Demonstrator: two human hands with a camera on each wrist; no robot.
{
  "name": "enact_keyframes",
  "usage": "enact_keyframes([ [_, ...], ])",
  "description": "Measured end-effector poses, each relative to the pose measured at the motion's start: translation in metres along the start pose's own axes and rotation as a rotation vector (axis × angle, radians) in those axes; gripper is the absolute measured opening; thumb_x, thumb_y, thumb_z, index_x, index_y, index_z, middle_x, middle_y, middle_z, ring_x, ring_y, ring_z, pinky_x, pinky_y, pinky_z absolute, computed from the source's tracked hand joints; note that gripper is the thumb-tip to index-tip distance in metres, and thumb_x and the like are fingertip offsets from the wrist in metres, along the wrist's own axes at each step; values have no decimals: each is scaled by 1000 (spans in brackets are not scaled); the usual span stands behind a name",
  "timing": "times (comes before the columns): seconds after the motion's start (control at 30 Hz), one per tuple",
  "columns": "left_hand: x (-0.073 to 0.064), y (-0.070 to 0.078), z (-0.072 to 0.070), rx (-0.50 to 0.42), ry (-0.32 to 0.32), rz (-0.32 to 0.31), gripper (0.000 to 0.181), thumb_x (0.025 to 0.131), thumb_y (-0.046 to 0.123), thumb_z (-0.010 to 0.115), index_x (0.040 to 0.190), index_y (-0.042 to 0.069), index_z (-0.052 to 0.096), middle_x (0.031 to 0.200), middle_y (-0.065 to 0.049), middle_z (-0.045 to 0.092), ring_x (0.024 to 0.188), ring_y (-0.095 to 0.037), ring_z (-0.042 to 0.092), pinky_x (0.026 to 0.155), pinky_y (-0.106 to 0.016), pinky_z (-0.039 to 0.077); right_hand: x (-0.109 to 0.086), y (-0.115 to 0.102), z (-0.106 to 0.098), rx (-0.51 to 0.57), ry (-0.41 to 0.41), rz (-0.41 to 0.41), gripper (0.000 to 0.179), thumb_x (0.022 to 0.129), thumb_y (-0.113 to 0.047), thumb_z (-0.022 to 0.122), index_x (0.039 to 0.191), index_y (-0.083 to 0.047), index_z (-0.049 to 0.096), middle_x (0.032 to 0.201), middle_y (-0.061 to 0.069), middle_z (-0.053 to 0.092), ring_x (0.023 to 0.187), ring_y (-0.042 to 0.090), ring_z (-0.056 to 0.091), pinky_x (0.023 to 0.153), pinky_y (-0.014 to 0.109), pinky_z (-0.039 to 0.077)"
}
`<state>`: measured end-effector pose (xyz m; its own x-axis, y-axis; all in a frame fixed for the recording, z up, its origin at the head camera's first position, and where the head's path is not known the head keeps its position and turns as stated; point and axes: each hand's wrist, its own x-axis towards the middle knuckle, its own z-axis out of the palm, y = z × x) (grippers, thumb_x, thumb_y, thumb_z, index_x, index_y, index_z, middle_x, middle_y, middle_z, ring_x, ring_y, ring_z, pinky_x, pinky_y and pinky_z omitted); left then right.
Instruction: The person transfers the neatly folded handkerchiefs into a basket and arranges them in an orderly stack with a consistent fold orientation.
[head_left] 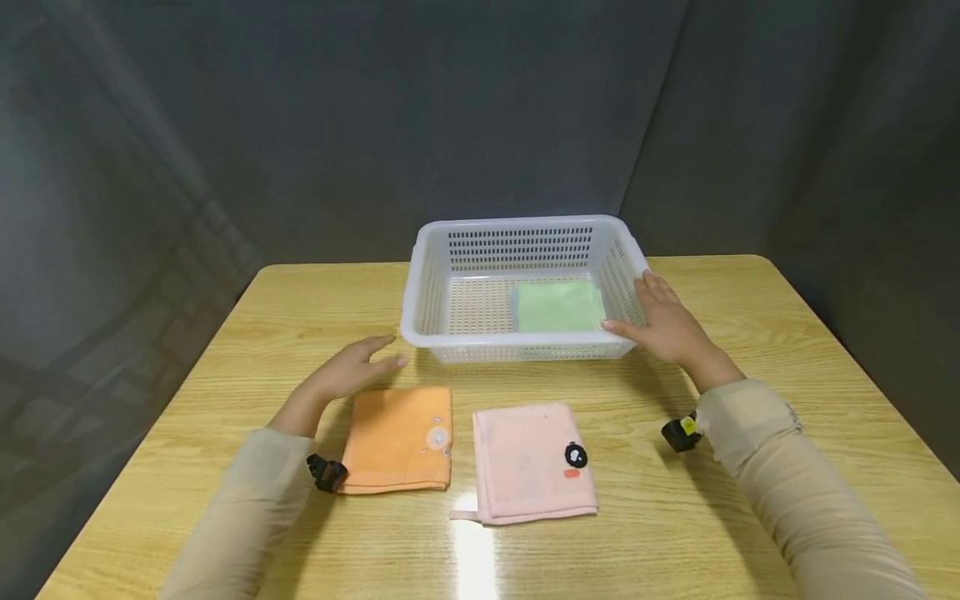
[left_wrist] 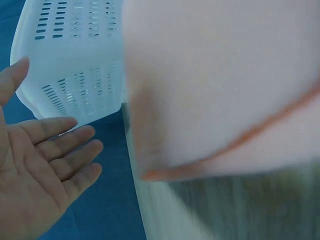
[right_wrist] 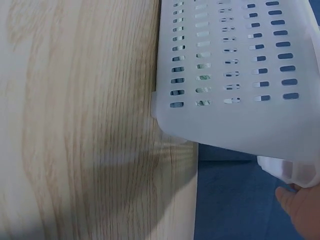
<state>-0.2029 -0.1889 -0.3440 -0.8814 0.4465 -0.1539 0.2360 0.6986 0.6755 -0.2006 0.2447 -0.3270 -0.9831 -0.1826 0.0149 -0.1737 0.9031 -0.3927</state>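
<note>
One white slotted plastic basket [head_left: 495, 340], centre of frame; green folded towel [head_left: 558, 307] inside, right half. Two more folded towels on tabletop [head_left: 637, 517], lower centre: orange towel [head_left: 397, 437], pink towel [head_left: 525, 467]. Two hands: left hand [head_left: 348, 371] spread, holding nothing, beside basket; right hand [head_left: 670, 329], right of centre, fingers extended, touching basket rim.

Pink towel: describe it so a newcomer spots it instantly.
On the wood-grain table, find the white perforated basket. In front of it, right of the folded orange towel, lies the folded pink towel. Its round black patch and loop at the near-left corner set it apart.
</note>
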Motion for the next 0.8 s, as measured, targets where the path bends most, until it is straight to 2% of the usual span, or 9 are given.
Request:
enact_keyframes([
  [0.27, -4, -6, 3, -24, -126, -39, 65, 87, 38, 46, 132, -6, 28, 132, -28, 27, 119, -43, 24, 93, -53, 24, -2, 2, 0, -10, 22, -1, 94, 80, -58, 43, 133, 10, 6, 140, 24, -6, 127, 34, -9, 97, 54, 3],
  [0.47, -4, -14, 6, -24, -167, -52, 64, 88, 36, 46, 130, -9, 29, 129, -25, 34, 117, -40, 31, 93, -49, 27, -2, 2, 0, -7, 30, 3, 94, 80, -58, 43, 134, 10, 7, 140, 23, -5, 127, 34, -8, 97, 54, 4],
  [0.63, -2, -18, 8, -34, -186, -39, 64, 88, 33, 48, 129, -12, 27, 128, -26, 35, 117, -39, 32, 94, -47, 26, -1, 3, 2, -3, 34, 3, 94, 79, -58, 44, 134, 9, 7, 140, 22, -6, 127, 33, -7, 97, 53, 4],
  [0.8, -2, -17, 8, -1, -201, -26, 55, 87, 29, 51, 123, -10, 38, 120, -24, 44, 111, -38, 39, 90, -47, 32, 1, 1, 4, 1, 37, -2, 96, 79, -59, 44, 134, 9, 3, 140, 21, -6, 127, 31, -9, 98, 51, 3],
])
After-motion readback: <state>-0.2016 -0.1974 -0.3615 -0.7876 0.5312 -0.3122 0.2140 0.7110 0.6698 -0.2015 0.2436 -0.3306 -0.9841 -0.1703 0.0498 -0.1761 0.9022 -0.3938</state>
